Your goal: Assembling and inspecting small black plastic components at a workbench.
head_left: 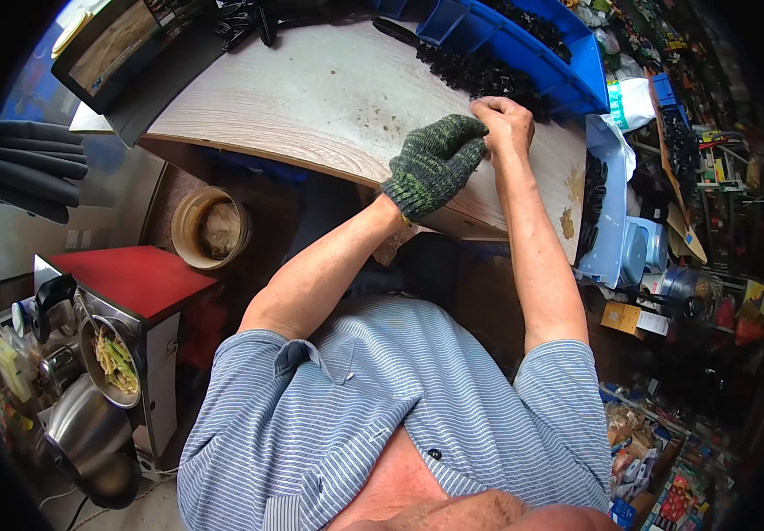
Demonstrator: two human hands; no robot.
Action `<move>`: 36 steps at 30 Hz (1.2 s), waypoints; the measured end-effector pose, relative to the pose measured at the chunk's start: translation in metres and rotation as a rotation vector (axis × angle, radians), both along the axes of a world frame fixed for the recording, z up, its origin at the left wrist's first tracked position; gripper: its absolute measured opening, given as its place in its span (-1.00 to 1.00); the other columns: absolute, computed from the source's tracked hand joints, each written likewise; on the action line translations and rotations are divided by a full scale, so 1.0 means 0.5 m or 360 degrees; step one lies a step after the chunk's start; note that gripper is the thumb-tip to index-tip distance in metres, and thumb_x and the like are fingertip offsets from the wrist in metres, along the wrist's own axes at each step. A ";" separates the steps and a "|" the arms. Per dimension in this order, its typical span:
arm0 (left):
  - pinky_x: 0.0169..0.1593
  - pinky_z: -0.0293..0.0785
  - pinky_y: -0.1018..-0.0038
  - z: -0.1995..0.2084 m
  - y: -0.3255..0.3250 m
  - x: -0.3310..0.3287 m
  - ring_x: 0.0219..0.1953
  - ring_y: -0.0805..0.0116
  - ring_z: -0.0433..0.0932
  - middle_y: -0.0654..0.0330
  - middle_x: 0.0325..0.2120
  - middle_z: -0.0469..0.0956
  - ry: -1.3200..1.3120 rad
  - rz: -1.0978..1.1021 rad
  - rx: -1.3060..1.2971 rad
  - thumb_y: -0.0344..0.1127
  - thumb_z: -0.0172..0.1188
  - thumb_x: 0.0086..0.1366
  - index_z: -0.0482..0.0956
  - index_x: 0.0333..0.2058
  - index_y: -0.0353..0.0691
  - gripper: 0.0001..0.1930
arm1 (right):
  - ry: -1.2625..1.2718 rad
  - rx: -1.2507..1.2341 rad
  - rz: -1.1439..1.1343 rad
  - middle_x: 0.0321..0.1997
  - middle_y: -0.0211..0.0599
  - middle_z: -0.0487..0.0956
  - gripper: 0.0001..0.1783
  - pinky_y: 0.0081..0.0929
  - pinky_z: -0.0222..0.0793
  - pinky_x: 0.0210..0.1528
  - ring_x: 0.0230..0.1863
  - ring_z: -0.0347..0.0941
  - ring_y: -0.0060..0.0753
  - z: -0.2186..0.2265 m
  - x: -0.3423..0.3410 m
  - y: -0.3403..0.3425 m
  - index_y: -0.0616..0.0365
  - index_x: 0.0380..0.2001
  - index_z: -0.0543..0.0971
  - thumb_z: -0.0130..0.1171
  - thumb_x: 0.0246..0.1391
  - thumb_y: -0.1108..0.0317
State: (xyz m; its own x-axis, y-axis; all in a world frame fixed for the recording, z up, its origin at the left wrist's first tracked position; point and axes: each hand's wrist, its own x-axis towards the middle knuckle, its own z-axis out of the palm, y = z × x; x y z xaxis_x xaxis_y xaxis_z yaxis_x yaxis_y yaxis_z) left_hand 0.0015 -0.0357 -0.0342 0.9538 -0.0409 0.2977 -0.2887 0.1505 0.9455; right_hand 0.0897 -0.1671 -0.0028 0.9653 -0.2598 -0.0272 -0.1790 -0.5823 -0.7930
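The gloved left hand (435, 166) and bare right hand (509, 129) meet, seemingly at fine work near the black parts (463, 76). Each grip looks pinched together, on what I cannot tell; the next move likely needs steadiness.

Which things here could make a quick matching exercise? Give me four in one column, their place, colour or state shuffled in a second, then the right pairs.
Column one
1. Left hand
2. Right hand
3. Small parts
4. Bucket

Column two
A. Pale, standing lower than the tabletop
B. Bare
C. Black, heaped beside a blue tray
D. Covered by a dark green knitted glove

Right pairs: 1-D, 2-B, 3-C, 4-A
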 end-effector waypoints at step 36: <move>-0.29 0.52 0.53 0.023 0.062 0.041 -0.39 0.46 0.57 0.18 -0.41 0.59 0.0529 -0.0433 -0.0559 -0.21 0.22 0.35 0.58 -0.16 -0.31 -0.74 | -0.0208 0.1321 0.0411 -0.43 -0.52 0.59 -0.75 -0.74 0.13 -0.61 -0.67 0.26 -0.75 -0.024 -0.111 0.000 0.11 -0.29 0.63 0.45 0.03 0.26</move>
